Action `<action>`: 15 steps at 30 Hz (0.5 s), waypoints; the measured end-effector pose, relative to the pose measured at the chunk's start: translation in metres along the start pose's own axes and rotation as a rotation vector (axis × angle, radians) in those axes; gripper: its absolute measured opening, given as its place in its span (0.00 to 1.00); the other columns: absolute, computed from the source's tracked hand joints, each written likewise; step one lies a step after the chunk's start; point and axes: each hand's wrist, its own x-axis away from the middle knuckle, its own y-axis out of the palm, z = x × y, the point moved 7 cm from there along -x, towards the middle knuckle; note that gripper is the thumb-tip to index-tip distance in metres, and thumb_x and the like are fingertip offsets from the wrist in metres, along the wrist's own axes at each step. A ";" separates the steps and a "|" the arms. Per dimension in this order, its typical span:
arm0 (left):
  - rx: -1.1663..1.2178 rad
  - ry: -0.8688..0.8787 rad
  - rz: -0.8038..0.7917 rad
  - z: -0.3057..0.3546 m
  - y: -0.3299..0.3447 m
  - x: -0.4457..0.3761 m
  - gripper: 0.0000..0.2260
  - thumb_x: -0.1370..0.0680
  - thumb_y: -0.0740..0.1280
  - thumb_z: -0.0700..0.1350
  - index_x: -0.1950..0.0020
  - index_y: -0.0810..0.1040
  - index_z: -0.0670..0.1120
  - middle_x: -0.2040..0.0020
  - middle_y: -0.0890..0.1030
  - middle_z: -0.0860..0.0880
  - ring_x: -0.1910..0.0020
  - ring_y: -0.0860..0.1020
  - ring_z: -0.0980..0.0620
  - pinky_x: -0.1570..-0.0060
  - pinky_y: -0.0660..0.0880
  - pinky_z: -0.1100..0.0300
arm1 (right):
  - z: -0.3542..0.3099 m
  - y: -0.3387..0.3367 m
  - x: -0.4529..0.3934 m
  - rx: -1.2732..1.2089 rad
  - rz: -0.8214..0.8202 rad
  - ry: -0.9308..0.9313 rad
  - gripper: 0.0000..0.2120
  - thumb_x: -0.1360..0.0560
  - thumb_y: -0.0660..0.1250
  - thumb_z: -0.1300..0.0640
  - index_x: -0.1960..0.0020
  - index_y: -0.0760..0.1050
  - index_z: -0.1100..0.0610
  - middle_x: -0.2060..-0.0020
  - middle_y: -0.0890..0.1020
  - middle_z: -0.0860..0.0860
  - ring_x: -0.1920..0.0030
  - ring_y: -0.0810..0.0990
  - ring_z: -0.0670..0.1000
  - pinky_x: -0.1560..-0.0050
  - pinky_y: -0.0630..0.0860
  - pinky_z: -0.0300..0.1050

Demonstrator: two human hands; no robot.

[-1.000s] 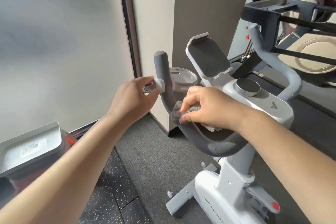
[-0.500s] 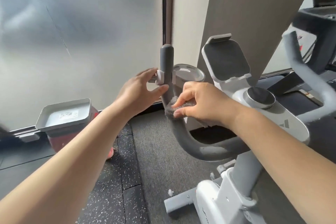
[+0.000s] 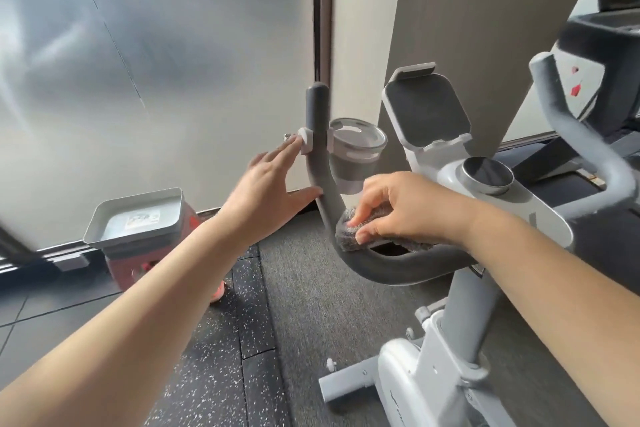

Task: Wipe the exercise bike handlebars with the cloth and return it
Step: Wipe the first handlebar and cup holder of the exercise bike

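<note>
Cloth [image 3: 360, 229], grey and fuzzy, lies on the bend of the bike's left handlebar [image 3: 320, 163], pinched by the right hand [image 3: 405, 208]. Left hand [image 3: 266, 191] is spread open, thumb touching the bar, fingertips at its white clamp [image 3: 306, 145]. Cup holder [image 3: 356, 152] sits just behind.

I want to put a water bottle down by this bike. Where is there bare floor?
The grey carpet lies bare between the speckled rubber mat and the bike's base bar. It is crowded leftward, where a metal tray sits on a red box. The cup holder looks empty.
</note>
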 end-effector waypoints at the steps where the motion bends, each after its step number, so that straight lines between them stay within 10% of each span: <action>1: 0.011 0.002 -0.006 0.001 0.001 0.004 0.36 0.27 0.69 0.56 0.24 0.56 0.51 0.24 0.60 0.50 0.26 0.59 0.49 0.30 0.55 0.59 | 0.001 0.002 0.008 0.022 -0.064 0.013 0.06 0.36 0.78 0.51 0.61 0.83 0.44 0.61 0.79 0.42 0.55 0.78 0.43 0.45 0.75 0.45; 4: 0.040 0.013 -0.010 0.003 0.006 0.015 0.35 0.27 0.68 0.56 0.24 0.54 0.53 0.25 0.61 0.52 0.27 0.61 0.49 0.30 0.59 0.55 | 0.006 0.001 0.019 0.031 -0.108 0.054 0.05 0.34 0.77 0.52 0.59 0.83 0.45 0.60 0.80 0.41 0.54 0.79 0.42 0.43 0.75 0.45; 9: 0.037 -0.002 0.006 0.007 0.011 0.027 0.31 0.26 0.67 0.50 0.25 0.59 0.52 0.25 0.62 0.54 0.28 0.62 0.49 0.31 0.60 0.55 | -0.009 -0.005 0.001 -0.083 0.351 -0.034 0.08 0.32 0.75 0.49 0.53 0.83 0.44 0.57 0.77 0.41 0.51 0.77 0.44 0.43 0.72 0.41; 15: 0.018 -0.066 0.087 0.024 0.009 0.042 0.24 0.23 0.63 0.44 0.27 0.64 0.53 0.26 0.63 0.57 0.29 0.63 0.51 0.33 0.59 0.58 | -0.003 0.003 0.004 0.055 0.114 -0.117 0.09 0.34 0.76 0.49 0.54 0.84 0.46 0.62 0.74 0.43 0.59 0.74 0.42 0.55 0.68 0.38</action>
